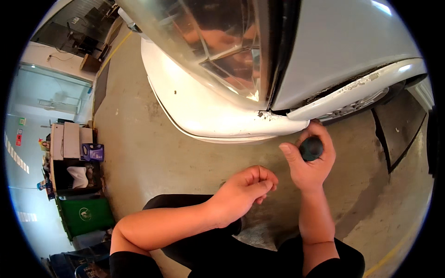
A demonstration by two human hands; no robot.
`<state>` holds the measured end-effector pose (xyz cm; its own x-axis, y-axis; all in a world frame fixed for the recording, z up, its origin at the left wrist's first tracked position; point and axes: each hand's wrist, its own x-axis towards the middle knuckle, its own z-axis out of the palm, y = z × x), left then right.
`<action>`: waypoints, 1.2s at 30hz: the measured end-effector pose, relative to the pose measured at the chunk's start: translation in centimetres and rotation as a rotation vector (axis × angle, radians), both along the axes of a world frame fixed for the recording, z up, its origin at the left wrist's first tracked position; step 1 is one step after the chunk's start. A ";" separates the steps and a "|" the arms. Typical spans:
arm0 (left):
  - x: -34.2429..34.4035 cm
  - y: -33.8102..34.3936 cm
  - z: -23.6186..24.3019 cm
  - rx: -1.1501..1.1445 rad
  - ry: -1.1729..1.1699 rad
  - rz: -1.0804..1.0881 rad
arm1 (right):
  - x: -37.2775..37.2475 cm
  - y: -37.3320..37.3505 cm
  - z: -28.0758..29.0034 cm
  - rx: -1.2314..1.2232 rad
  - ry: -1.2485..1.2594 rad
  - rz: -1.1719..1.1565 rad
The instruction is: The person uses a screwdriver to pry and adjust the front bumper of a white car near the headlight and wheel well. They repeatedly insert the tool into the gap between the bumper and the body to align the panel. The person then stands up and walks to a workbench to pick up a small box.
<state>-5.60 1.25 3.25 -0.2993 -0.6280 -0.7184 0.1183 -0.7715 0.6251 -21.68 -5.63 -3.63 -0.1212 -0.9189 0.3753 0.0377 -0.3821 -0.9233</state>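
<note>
A white car bumper (199, 109) curves across the upper middle, its paint chipped near the corner under the headlight (232, 55). My right hand (311, 160) is wrapped round a dark round-ended handle (311, 148), seen end-on. The fingertips of that hand are close to the bumper's rear end, by the wheel arch; what lies beyond the handle is hidden. Lower and to the left, my left hand (243, 191) is held apart from the car with its fingers curled and thumb against them. Whatever those fingers may hold does not show.
The silver fender (343, 41) has peeling paint along the wheel arch edge (366, 83), above the wheel (357, 105). On the left stand a green bin (85, 215), a purple jug (92, 152) and a cluttered shelf (58, 143). My bent knees are below my hands.
</note>
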 end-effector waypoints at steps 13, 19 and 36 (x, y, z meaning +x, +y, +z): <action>-0.3 1.2 -0.1 -0.069 0.118 -0.130 | 1.6 -0.6 -0.3 0.050 -0.128 0.005; 1.1 0.2 -1.2 0.096 0.092 0.020 | 1.5 0.3 -2.1 0.178 -0.276 0.158; 1.4 -0.5 -1.9 0.027 -0.059 0.066 | 4.4 0.3 -0.7 0.319 -0.578 0.186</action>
<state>-4.16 0.78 1.38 -0.2142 -0.6248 -0.7508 0.1331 -0.7802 0.6112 -17.23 -5.33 -4.28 -0.0501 -0.9987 0.0054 0.5974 -0.0343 -0.8012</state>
